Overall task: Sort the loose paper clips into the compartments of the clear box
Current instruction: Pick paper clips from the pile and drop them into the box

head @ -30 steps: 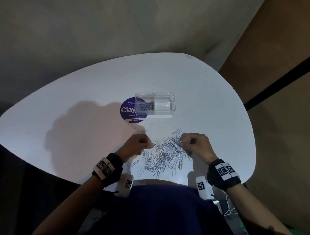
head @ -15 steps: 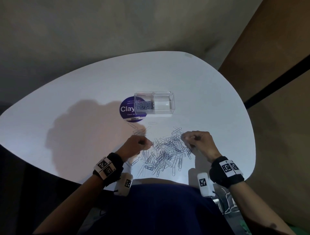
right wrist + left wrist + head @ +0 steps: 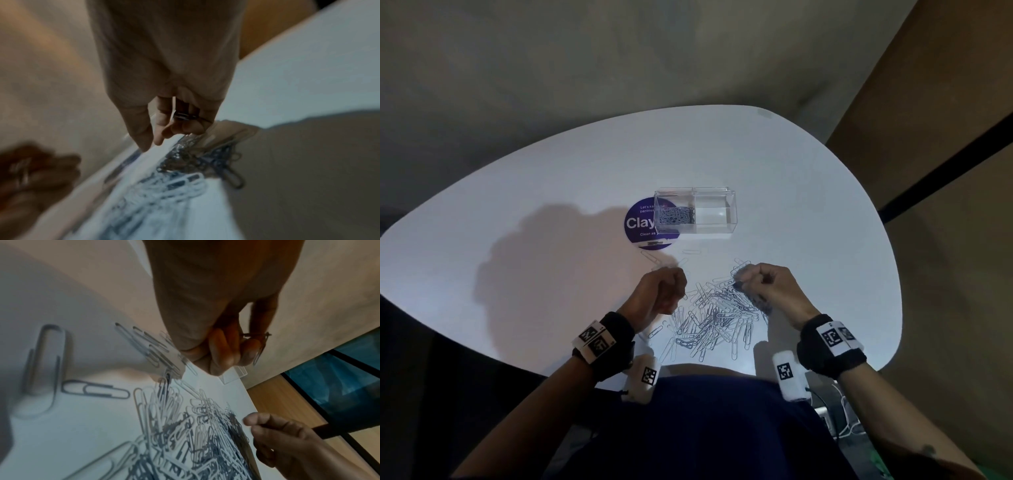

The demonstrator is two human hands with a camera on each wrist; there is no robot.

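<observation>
Between both hands (image 3: 666, 291) — paper clips (image 3: 714, 315), box (image 3: 695, 214) beyond

Round purple sticker (image 3: 639, 224) on tabletop (image 3: 551, 212), partly under clear box (image 3: 695, 214): "Clay…", "Clean as…" legible; rest too small.

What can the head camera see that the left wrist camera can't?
Only the head view shows the whole clear box, clips filling its left compartment, sitting partly on a purple sticker, plus both wristbands. Only the left wrist view shows the paper clip pinched in the left hand. Both show the loose pile and the right hand.
</observation>
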